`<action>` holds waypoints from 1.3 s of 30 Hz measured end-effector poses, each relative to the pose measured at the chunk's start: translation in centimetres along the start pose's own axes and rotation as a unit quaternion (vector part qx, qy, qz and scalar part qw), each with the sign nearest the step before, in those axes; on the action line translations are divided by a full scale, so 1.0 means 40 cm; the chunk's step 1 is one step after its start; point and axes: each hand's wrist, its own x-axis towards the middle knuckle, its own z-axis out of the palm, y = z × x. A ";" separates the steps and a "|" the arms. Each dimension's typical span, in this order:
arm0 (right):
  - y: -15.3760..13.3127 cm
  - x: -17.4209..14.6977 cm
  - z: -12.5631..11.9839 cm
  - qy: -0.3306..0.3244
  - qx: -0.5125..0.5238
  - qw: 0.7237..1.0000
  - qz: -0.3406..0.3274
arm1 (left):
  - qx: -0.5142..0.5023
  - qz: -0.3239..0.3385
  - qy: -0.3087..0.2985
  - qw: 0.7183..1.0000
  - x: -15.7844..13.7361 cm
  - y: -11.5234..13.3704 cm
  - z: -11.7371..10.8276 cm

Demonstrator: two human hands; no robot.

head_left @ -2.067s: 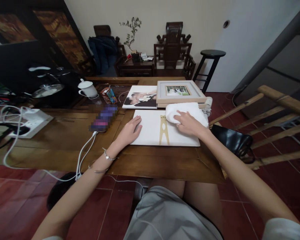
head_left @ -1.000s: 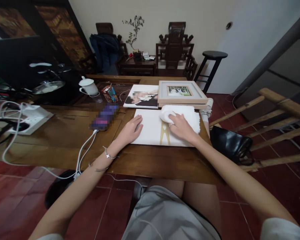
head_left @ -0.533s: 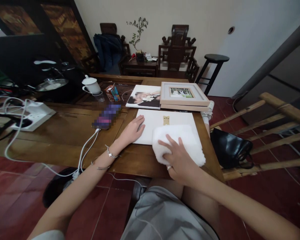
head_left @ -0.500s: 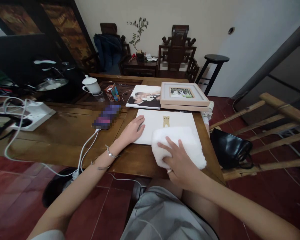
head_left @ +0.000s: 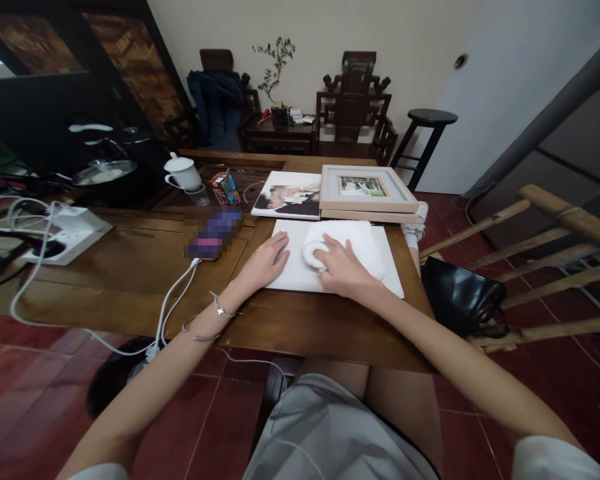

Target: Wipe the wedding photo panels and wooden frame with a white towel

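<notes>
A white board (head_left: 296, 270) lies flat near the front edge of the wooden table. On its left edge rests my left hand (head_left: 267, 262), palm down with the fingers stretched out. My right hand (head_left: 344, 269) grips a fluffy white towel (head_left: 367, 245) and presses it against the board's middle and right part. Some of its fingers are spread over the cloth, which bunches up in a fold at the left. The animal figure on the board is hidden under the towel.
Behind the board lie a photo print (head_left: 293, 195) and stacked picture frames (head_left: 403, 190). Leftward are a phone (head_left: 213, 233) with white cables, a drink carton (head_left: 225, 189), a lidded white cup (head_left: 183, 173) and a power strip (head_left: 73, 233). A black bag (head_left: 460, 297) sits at the right.
My right hand has moved the towel forward from the board's front edge onto its middle, covering the animal figure. My left hand has stayed in place.
</notes>
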 end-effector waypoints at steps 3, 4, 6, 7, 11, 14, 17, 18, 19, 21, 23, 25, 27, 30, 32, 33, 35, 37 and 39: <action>0.007 0.048 -0.001 0.018 -0.022 1.000 -0.006 | -0.004 0.003 0.004 1.000 0.000 -0.001 0.001; 0.006 0.058 0.000 0.021 -0.030 0.999 -0.007 | -0.005 0.003 0.004 1.000 0.000 -0.001 0.001; -0.003 0.065 0.005 0.022 -0.041 0.999 -0.004 | -0.004 0.003 0.004 1.000 0.000 -0.002 0.000; -0.010 0.061 0.009 0.018 -0.043 0.999 -0.001 | -0.003 0.003 0.003 1.000 0.000 -0.002 0.000; -0.054 0.004 0.032 -0.001 -0.042 0.999 -0.005 | -0.001 0.002 -0.003 1.000 0.000 0.001 -0.002; -0.092 -0.066 0.041 0.005 -0.046 0.998 -0.039 | 0.000 -0.001 -0.002 1.000 0.001 0.002 -0.002; -0.122 -0.125 0.034 -0.028 -0.025 0.997 -0.073 | 0.004 0.003 0.002 1.000 0.000 -0.001 0.001; -0.129 -0.139 0.029 -0.040 -0.015 0.996 -0.081 | 0.004 0.005 0.003 1.000 0.000 -0.003 0.002; -0.135 -0.149 0.023 -0.049 -0.005 0.995 -0.085 | 0.004 0.006 0.005 1.000 0.000 -0.004 0.003; -0.140 -0.157 0.011 -0.065 0.010 0.994 -0.087 | 0.004 0.006 0.005 1.000 -0.001 -0.006 0.004; -0.139 -0.150 0.005 -0.072 0.012 0.994 -0.085 | 0.008 0.005 0.004 1.000 0.000 -0.005 0.003; -0.131 -0.132 0.005 -0.058 0.001 0.995 -0.084 | 0.013 0.005 0.003 1.000 0.000 -0.002 0.001; -0.118 -0.106 0.011 -0.031 -0.013 0.997 -0.075 | 0.016 0.003 -0.001 1.000 0.001 0.001 -0.001; -0.095 -0.055 0.019 0.000 -0.031 0.999 -0.041 | 0.008 -0.001 -0.005 1.000 0.002 0.000 -0.003; -0.079 -0.016 0.019 -0.010 -0.036 0.999 -0.021 | 0.002 0.003 -0.007 1.000 0.002 -0.004 -0.003; -0.070 0.004 0.018 -0.018 -0.036 0.999 -0.014 | -0.001 0.007 -0.008 1.000 0.002 -0.006 -0.003; -0.055 0.041 0.017 -0.019 -0.040 0.999 -0.006 | -0.007 0.012 -0.009 1.000 0.002 -0.008 -0.002; -0.045 0.071 0.017 0.006 -0.053 0.999 -0.001 | -0.018 0.010 -0.006 1.000 0.003 -0.006 -0.003; -0.044 0.091 0.021 0.025 -0.065 0.998 0.003 | -0.039 -0.004 0.004 0.999 0.003 0.000 -0.005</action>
